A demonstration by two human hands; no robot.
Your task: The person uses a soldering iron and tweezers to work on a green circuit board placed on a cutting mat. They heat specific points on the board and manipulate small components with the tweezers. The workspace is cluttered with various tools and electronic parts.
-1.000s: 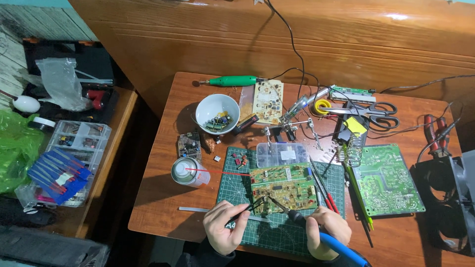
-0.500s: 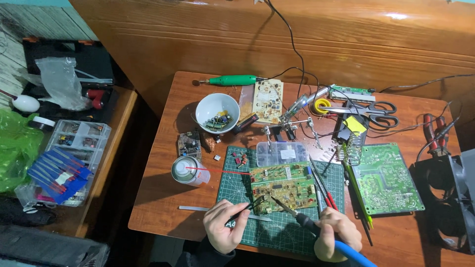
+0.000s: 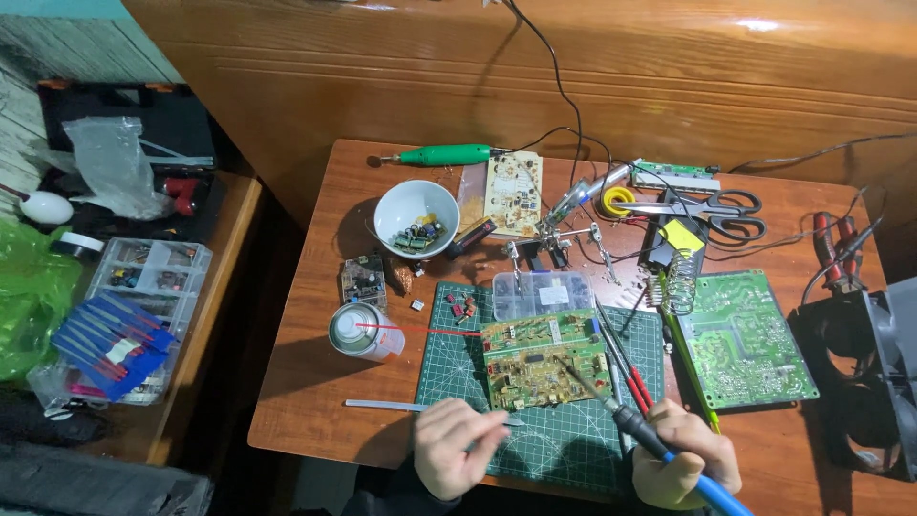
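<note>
We see the main danger in the soldering iron (image 3: 626,420): our right hand (image 3: 680,466) is wrapped around its blue handle near the desk's front edge, and the tip reaches up and left onto the circuit board (image 3: 543,361), which seems to lie loose on the green cutting mat (image 3: 573,444), so a nudge could likely slide it and drag the tip across neighbouring joints. Our left hand (image 3: 457,457) is curled, fingers pinched on a thin metal tool (image 3: 497,421), probably tweezers, whose point sits just short of the board's front-left corner; a slip there could flick a small part off the mat. The red-handled tools (image 3: 626,368) lie just beside the iron's shaft, close enough to be scorched, we judge. The board itself sits in the middle of the desk, just behind both hands, nearer the right hand's iron tip than the left hand, with a clear parts box (image 3: 543,292) touching its rear edge.
</note>
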